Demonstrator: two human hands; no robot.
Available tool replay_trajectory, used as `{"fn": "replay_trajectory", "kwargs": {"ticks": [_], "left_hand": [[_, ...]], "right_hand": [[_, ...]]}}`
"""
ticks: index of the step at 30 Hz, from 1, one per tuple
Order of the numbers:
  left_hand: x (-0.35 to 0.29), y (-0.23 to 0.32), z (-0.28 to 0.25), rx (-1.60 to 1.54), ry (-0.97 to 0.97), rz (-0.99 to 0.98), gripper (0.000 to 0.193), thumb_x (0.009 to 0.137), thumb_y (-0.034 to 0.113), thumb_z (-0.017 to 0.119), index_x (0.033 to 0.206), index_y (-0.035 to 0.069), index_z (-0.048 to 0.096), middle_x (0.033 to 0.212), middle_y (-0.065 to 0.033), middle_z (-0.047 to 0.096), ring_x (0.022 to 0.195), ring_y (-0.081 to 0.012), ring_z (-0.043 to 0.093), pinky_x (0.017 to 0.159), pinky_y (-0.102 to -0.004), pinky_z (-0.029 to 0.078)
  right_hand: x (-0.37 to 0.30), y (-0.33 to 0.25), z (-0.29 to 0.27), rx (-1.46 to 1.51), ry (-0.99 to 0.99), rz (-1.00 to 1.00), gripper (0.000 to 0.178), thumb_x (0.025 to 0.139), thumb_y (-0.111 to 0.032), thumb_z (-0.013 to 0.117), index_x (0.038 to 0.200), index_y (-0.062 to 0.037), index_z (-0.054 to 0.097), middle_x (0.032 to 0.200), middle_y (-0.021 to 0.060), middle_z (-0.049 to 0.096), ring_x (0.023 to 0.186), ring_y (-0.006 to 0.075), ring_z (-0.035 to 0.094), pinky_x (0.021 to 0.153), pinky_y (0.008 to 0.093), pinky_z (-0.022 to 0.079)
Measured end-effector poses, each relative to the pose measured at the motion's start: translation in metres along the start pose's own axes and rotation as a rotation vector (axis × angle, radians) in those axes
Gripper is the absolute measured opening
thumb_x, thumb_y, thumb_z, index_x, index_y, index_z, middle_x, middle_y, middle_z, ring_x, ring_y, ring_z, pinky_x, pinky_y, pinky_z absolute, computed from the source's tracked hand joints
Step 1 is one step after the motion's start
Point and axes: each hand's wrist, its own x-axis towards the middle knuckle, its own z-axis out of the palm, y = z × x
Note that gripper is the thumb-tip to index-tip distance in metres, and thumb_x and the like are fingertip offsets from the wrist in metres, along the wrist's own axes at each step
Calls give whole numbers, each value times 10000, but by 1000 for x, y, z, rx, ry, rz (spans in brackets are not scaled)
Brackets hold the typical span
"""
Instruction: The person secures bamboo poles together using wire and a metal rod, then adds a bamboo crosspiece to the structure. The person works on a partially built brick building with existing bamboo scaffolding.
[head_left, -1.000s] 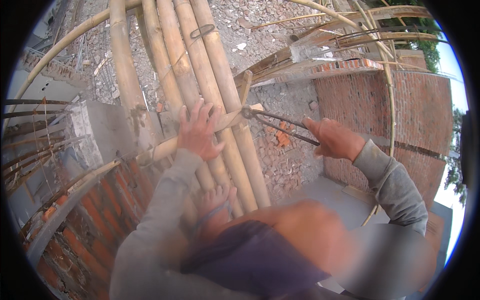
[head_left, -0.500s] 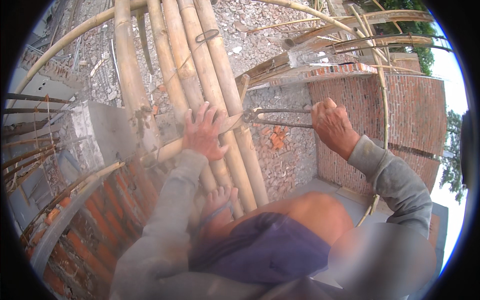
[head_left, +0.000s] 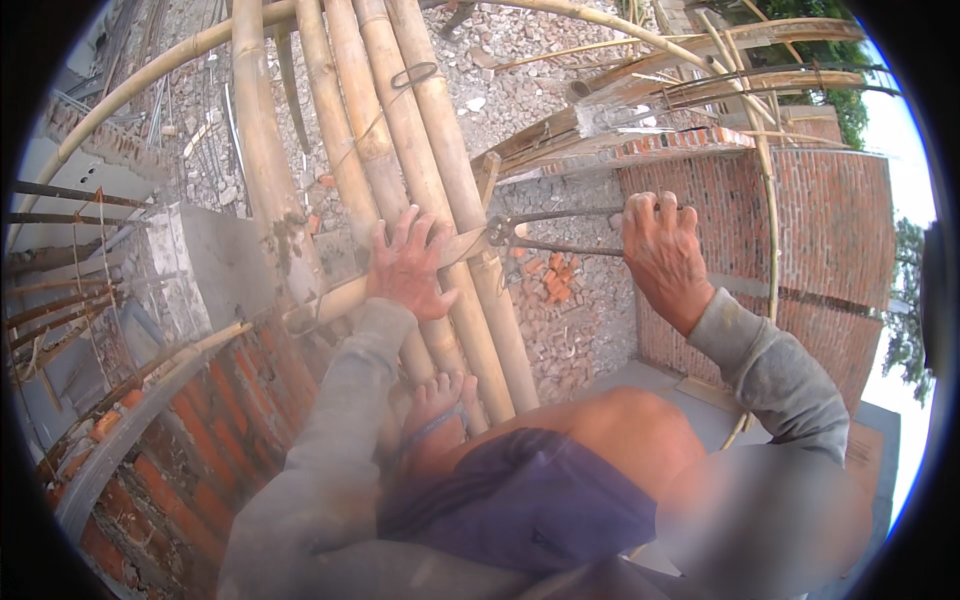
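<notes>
My left hand (head_left: 408, 262) lies with its fingers spread across a row of bamboo poles (head_left: 412, 135) and the bamboo crosspiece (head_left: 343, 297) that runs beneath the palm. Gripped in my right hand (head_left: 668, 258) is a pair of long-handled pincers (head_left: 502, 230), its two handles apart. The jaws rest at the right end of the crosspiece, beside the rightmost pole. Whether wire sits between the jaws is too small to tell. A dark wire loop (head_left: 413, 75) lies on the poles farther up.
My sandalled foot (head_left: 435, 405) stands on the poles. Broken rubble (head_left: 565, 340) covers the ground below. A brick wall (head_left: 830, 225) rises on the right, more brickwork (head_left: 200, 440) is at lower left, and a bamboo upright (head_left: 768, 220) stands beyond my right hand.
The pincers' handles have spread a little, the upper one rising with my right hand's fingers. The jaws stay at the crosspiece's end, and my left hand has not moved.
</notes>
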Motion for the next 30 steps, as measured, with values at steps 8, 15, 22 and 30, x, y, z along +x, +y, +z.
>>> {"fn": "replay_trajectory", "kwargs": {"ticks": [8,15,22,30], "left_hand": [[-1,0,1,4,-1,0,938,707,509,916,1525,178,597,1601,-94,470,1602,-328,318,1287,-659,219],[0,-1,0,0,-6,11,921,705,514,914,1510,180,615,1603,-90,473,1599,-329,322,1280,-654,225],[0,0,2,25,1,2,932,711,525,912,1523,185,607,1604,-90,470,1607,-328,311,1284,-653,228],[3,1,-5,10,-47,-19,931,715,530,913,1526,190,608,1612,-77,461,1610,-321,301,1288,-661,227]], "right_hand": [[12,2,4,5,81,-4,425,974,-184,654,1337,36,687,1305,178,583,1270,384,560,973,531,474],[17,9,-14,150,-233,-61,96,939,-165,682,954,-81,725,1044,84,685,1105,301,654,871,486,522],[-4,11,15,597,-224,-139,173,944,-182,708,814,-75,746,814,141,758,817,324,772,732,438,587],[-22,1,91,729,-339,-70,275,954,-299,756,860,-42,740,796,202,730,821,394,749,754,489,580]]}}
